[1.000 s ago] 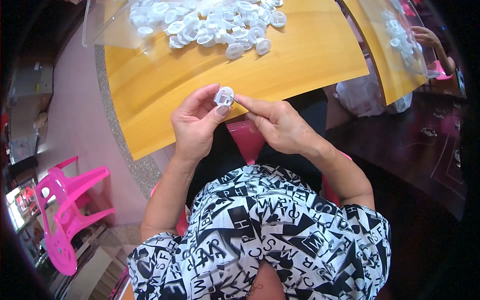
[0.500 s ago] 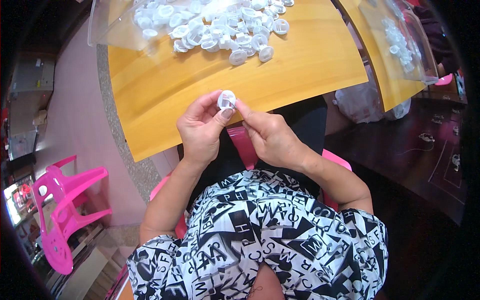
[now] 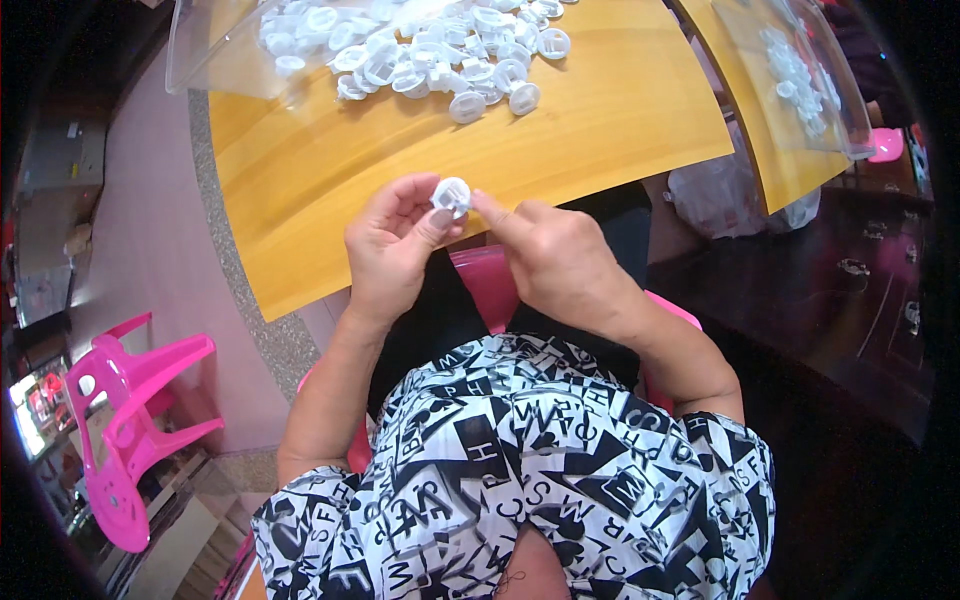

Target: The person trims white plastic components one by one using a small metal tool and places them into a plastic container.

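My left hand (image 3: 388, 250) pinches a small round white plastic piece (image 3: 453, 194) between thumb and fingers, above the near edge of the wooden table. The piece has a slotted middle and faces up at a tilt. My right hand (image 3: 565, 255) is beside it, its index finger stretched to the piece's right rim. The other right fingers are curled under, and what they hold, if anything, is hidden. Beyond my hands lies a heap of similar white pieces (image 3: 420, 65) on the yellow wooden table (image 3: 600, 120).
A clear plastic bin (image 3: 215, 60) stands at the far left of the table. To the right, a second table (image 3: 790, 180) bears another clear bin with white pieces. A pink plastic chair (image 3: 130, 420) stands left on the floor. Plastic bags (image 3: 715, 200) lie below the tables.
The white piece has turned slightly in my left hand, now showing its slotted middle more plainly. My right hand has lifted and rolled a little, its index finger now straighter at the rim.
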